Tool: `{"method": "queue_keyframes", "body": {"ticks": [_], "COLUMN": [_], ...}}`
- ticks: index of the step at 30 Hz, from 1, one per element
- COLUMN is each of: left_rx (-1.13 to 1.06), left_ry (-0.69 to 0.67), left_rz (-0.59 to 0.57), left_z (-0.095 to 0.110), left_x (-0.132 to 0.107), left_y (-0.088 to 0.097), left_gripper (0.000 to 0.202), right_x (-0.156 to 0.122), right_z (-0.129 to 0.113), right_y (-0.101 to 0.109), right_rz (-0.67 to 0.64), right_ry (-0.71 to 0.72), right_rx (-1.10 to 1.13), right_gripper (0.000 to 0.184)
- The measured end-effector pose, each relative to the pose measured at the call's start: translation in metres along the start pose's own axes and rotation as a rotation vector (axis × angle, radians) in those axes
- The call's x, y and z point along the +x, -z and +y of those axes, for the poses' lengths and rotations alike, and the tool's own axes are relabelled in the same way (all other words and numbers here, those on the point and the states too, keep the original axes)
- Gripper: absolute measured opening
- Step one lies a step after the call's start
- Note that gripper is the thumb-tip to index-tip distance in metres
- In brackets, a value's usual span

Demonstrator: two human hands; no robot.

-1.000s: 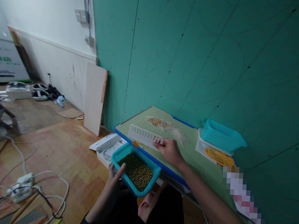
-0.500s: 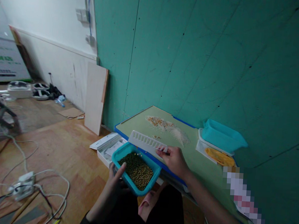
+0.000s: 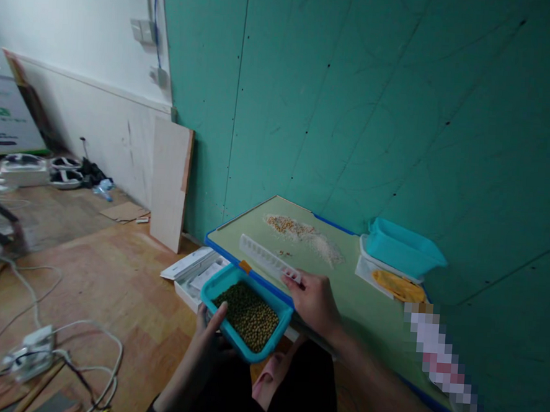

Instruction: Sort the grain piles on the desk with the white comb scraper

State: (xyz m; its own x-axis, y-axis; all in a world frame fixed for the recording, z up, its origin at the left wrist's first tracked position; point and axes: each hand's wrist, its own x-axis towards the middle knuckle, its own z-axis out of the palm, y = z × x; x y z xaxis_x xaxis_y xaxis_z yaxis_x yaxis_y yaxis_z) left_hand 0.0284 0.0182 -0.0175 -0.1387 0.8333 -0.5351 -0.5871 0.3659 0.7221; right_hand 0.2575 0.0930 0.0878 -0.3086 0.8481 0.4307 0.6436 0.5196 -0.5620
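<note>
My left hand (image 3: 211, 329) grips the near-left side of a blue plastic basin (image 3: 264, 356), thumb over the rim. Inside it lie dark green beans (image 3: 235, 298) and yellowish beans (image 3: 257, 328). The basin is held just below the table's near edge. Pinched in the fingers of my right hand (image 3: 313, 298) is a long white slotted plastic strip (image 3: 263, 257), above the edge of the light green table (image 3: 344, 297). On the tabletop behind the strip lies a pile of white grains and yellow kernels (image 3: 301, 230), with a few loose kernels closer in.
At the table's right stand a second blue basin (image 3: 405, 246) and an orange cloth (image 3: 398, 285). An open white box (image 3: 193, 279) is left of the table. A board (image 3: 169, 184) leans on the green wall. Cables and a power strip (image 3: 33, 350) lie on the floor.
The white strip has tilted, its slots now showing less, and my right hand has turned slightly with it. My left hand keeps its hold on the basin. The whole view has shifted a little.
</note>
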Motion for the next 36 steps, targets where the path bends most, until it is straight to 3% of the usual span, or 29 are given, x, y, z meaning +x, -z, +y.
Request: {"method": "queue_keyframes", "body": {"ticks": [5, 10, 15, 18, 23, 27, 36], "left_rx": [0.015, -0.019, 0.008, 0.022, 0.001, 0.032, 0.033], "left_ry": [0.032, 0.056, 0.041, 0.036, 0.038, 0.039, 0.013], "left_rz": [0.029, 0.029, 0.029, 0.044, 0.029, 0.029, 0.043], "left_z": [0.001, 0.0, -0.004, -0.006, -0.007, -0.006, -0.006], "left_x": [0.001, 0.009, 0.013, 0.015, 0.018, 0.019, 0.012], "left_y": [0.001, 0.004, 0.005, 0.005, 0.009, 0.014, 0.007], "left_gripper": [0.084, 0.096, 0.083, 0.086, 0.097, 0.096, 0.086], "right_x": [0.008, 0.028, 0.061, 0.089, 0.108, 0.103, 0.105], "right_z": [-0.013, 0.005, 0.044, 0.071, 0.103, 0.113, 0.117], "right_y": [-0.029, -0.025, 0.006, 0.021, 0.02, 0.014, 0.01], "right_rz": [-0.095, -0.046, 0.09, 0.174, 0.179, 0.133, 0.1], "right_ry": [0.072, 0.0, -0.087, -0.15, -0.303, -0.362, -0.445], "right_rx": [-0.189, -0.258, -0.111, -0.003, 0.275, 0.419, 0.5], "right_gripper": [0.03, 0.024, 0.009, 0.007, 0.011, 0.02, 0.031]}}
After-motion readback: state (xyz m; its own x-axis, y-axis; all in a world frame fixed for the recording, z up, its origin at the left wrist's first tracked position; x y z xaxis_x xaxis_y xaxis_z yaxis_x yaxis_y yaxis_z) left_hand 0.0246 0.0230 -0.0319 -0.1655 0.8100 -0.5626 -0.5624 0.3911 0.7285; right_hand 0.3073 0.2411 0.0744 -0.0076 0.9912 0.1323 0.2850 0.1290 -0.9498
